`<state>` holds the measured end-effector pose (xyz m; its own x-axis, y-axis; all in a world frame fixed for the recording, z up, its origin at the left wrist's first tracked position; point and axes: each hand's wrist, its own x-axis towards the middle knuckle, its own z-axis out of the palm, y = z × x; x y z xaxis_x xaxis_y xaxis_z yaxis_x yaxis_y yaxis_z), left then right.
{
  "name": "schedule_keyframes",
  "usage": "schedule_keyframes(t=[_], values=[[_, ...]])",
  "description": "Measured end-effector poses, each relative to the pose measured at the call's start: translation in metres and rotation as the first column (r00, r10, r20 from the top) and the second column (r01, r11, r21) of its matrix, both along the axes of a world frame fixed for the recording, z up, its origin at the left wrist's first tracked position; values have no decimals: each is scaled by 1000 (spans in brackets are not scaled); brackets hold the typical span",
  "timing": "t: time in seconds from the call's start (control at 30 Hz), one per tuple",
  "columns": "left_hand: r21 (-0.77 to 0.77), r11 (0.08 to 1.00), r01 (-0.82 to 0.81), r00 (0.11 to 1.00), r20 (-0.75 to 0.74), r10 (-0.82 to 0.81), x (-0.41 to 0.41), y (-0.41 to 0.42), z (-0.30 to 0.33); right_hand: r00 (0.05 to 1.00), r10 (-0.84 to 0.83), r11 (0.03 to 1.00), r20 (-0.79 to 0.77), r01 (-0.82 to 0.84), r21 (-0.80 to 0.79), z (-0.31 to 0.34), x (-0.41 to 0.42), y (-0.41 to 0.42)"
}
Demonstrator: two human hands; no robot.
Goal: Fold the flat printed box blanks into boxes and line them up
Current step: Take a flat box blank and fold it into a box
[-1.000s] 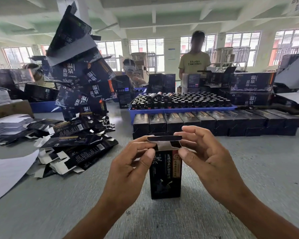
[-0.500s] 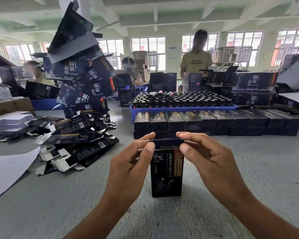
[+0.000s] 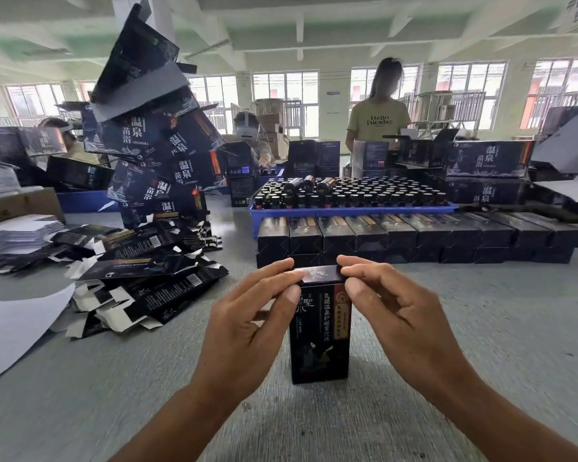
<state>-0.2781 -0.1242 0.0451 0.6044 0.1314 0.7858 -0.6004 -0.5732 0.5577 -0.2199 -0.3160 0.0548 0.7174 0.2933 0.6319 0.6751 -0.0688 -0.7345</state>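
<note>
Grey table (image 3: 481, 345): box (image 3: 319, 338) standing upright; our left hand (image 3: 247, 325) and right hand (image 3: 397, 315) are pinching its top flap's ends between fingertips and thumbs.

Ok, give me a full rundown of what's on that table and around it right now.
Upright box: one, black, table centre, lid pressed down.
Finished boxes: a long row, black, lying behind it.
Flat blanks: loose heap, black and white, left.
Blue tray: one, full of dark bottles, behind the row.
Big printed cartons: leaning stack, dark, far left.
Person in yellow shirt: one, standing far side.
Left hand: pinches lid's left edge.
Right hand: pinches lid's right edge.
</note>
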Motion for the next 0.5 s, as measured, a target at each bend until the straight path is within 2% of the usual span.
schedule_keyframes(t=[0.13,0.27,0.37,0.5], values=[[50,999,-18,1000,16,17,5,3,-4,991,-77,994,107,84,-69,-4,3,0],[128,991,-35,988,-146,54,6,5,-11,996,-43,989,75,53,-141,-10,4,1],[77,997,27,964,-266,-5,7,8,-13,996,-75,961,38,83,-265,-16,6,3],[-29,999,-42,964,-263,33,14,15,-14,995,-77,916,-59,47,-398,-29,6,9]])
